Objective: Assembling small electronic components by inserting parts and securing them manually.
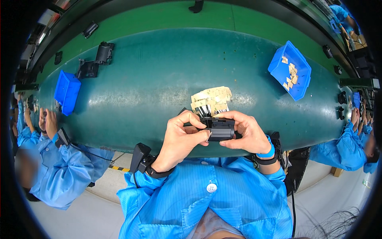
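My right hand [250,134] grips a black plastic housing [222,134] by its right end, thumb on the near side and fingers on the far side. At the housing's left end my left hand [180,136] is closed, thumb and index finger pinched against it. A small pale edge shows at those fingertips, too small to name. Just beyond the housing lies a fanned stack of pale yellow paper-like pieces [213,96], with dark and white strips at its near edge. The fingers partly hide the housing's left end.
A blue bin [303,67] with small yellowish pieces stands at the far right. Another blue bin [67,93] is at the left, near black plastic parts [104,53] on the green table [159,63]. Co-workers in blue sit on both sides; a co-worker's hands [48,123] show at left.
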Demonstrator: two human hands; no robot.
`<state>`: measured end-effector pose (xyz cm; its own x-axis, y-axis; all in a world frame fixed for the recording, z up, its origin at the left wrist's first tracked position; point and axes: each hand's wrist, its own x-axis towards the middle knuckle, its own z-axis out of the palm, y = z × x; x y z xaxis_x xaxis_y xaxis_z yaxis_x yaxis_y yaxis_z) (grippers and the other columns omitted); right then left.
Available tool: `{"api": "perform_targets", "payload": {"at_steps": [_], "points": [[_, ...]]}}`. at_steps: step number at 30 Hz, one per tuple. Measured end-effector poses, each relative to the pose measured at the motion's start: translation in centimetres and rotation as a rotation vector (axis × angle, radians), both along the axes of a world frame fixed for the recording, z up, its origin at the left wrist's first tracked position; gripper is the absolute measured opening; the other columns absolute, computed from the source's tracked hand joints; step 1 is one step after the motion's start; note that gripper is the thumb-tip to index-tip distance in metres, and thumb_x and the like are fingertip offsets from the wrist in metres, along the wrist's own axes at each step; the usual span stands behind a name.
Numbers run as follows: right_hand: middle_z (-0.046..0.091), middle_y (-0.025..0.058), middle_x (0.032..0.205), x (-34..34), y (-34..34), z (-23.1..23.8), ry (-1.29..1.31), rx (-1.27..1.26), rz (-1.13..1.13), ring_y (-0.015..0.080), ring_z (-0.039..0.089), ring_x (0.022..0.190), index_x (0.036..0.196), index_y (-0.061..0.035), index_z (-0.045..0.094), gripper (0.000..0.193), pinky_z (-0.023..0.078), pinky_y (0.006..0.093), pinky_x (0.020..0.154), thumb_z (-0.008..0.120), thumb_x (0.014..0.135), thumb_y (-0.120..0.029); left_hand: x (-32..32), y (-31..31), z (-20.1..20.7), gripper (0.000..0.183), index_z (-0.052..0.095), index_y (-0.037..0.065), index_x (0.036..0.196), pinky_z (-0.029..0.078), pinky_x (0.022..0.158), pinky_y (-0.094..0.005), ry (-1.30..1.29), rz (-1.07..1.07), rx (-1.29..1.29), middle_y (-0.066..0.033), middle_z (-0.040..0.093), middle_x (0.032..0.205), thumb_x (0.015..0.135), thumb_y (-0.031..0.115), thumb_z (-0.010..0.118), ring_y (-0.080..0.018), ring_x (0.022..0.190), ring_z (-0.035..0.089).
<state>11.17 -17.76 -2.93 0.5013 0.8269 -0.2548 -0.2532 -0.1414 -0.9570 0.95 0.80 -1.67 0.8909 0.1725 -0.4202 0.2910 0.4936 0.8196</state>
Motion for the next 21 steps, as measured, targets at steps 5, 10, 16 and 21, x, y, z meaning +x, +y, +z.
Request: {"api": "perform_targets", "payload": {"at_steps": [5, 10, 16, 21], "points": [[0.063, 0.0002, 0.092, 0.0, -0.4, -0.4, -0.041, -0.018, 0.033, 0.0009, 0.049, 0.066, 0.124, -0.0013, 0.053, 0.058, 0.039, 0.0165, 0.054, 0.074, 0.070, 0.001, 0.0, -0.2, -0.4, 0.014, 0.055, 0.000, 0.074, 0.061, 0.059, -0.0284, 0.028, 0.014, -0.020, -0.0049, 0.050, 0.086, 0.075, -0.012, 0.064, -0.0158, 0.070, 0.064], [0.062, 0.0047, 0.104, 0.1, -0.4, 0.1, 0.061, 0.034, 0.009, 0.0083, 0.059, 0.088, 0.129, -0.0014, 0.048, 0.063, 0.048, 0.0208, 0.069, 0.073, 0.071, 0.004, 0.0, -0.5, 0.6, 0.013, 0.059, -0.002, 0.081, 0.061, 0.062, -0.0281, 0.061, 0.018, -0.015, -0.0057, 0.050, 0.091, 0.075, -0.012, 0.065, -0.0151, 0.072, 0.063], [0.052, 0.0103, 0.126, 0.1, -0.1, 1.8, 0.190, 0.081, -0.069, 0.0186, 0.053, 0.115, 0.131, -0.0002, 0.045, 0.064, 0.043, 0.0338, 0.099, 0.072, 0.073, 0.002, -0.8, -1.1, 0.9, 0.025, 0.062, -0.003, 0.092, 0.059, 0.070, -0.0255, -0.100, -0.011, 0.228, -0.0085, 0.046, 0.107, 0.071, -0.015, 0.067, -0.0141, 0.081, 0.062], [0.050, 0.0112, 0.128, -0.8, 0.8, 2.3, -0.110, 0.013, -0.094, 0.0176, 0.050, 0.117, 0.131, 0.0014, 0.044, 0.061, 0.041, 0.0322, 0.099, 0.070, 0.076, 0.002, -1.0, -2.0, 0.9, 0.028, 0.063, -0.001, 0.094, 0.059, 0.072, -0.0236, -0.181, 0.056, 0.408, -0.0079, 0.047, 0.108, 0.069, -0.014, 0.069, -0.0137, 0.085, 0.062]]}}
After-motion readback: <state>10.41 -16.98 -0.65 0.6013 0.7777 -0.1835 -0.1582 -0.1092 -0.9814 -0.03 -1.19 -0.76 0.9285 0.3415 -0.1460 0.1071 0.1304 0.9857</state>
